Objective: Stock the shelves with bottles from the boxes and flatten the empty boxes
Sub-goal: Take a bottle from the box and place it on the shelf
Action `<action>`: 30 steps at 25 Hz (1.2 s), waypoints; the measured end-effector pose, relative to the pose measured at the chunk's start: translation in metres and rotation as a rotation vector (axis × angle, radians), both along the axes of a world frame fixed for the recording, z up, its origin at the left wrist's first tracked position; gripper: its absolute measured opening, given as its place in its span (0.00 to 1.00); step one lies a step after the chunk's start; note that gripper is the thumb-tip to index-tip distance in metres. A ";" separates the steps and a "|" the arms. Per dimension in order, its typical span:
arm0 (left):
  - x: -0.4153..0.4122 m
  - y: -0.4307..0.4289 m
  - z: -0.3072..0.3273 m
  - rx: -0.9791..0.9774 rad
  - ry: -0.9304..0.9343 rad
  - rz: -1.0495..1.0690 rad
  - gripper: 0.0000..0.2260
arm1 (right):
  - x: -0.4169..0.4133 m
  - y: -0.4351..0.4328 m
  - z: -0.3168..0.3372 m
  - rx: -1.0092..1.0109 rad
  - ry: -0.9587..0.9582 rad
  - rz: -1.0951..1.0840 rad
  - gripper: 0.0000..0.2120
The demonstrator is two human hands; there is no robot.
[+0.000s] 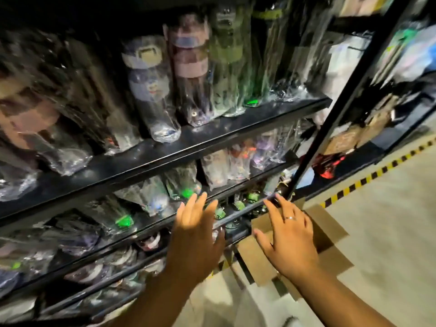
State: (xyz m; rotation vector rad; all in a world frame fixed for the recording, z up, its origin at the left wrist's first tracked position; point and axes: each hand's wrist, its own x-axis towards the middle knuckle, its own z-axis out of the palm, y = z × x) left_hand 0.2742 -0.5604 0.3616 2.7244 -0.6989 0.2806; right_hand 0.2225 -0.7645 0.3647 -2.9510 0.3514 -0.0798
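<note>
Left hand (195,234) and right hand (290,239) are hovering, each grip wide and holding nothing, before black shelves (165,154) where plastic-wrapped bottles (151,90) are standing, an open cardboard box (252,263) sitting on the floor below, labels reading too blurred.

Single wide-angle view from a camera worn on the person's head, looking forward and steeply down. It faces a dark rack of shelves (165,156) at close range, within arm's reach. The left hand (198,234) and right hand (290,241) stretch out from the bottom edge toward the lower shelves. The view is tilted, so the shelf edges slope up to the right. Wrapped bottles (191,74) fill the upper left, blurred. A black post (349,90) crosses the right side. The floor (389,220) and a cardboard box (264,258) lie far below.
</note>
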 end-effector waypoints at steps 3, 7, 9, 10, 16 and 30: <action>-0.015 -0.078 -0.034 0.070 0.149 0.006 0.27 | -0.026 -0.082 -0.027 -0.002 0.086 -0.045 0.29; -0.028 -0.163 -0.082 0.130 0.259 -0.031 0.26 | -0.043 -0.173 -0.062 0.028 0.193 -0.045 0.29; -0.028 -0.194 -0.103 0.160 0.310 -0.036 0.27 | -0.042 -0.208 -0.082 0.069 0.232 -0.046 0.30; -0.028 -0.207 -0.117 0.165 0.342 -0.043 0.28 | -0.040 -0.221 -0.096 0.083 0.262 -0.044 0.31; 0.005 -0.255 -0.229 0.150 0.514 -0.007 0.30 | 0.000 -0.265 -0.205 0.240 0.411 -0.093 0.31; 0.038 -0.280 -0.673 0.076 0.609 0.154 0.21 | 0.077 -0.251 -0.708 0.541 0.749 -0.300 0.39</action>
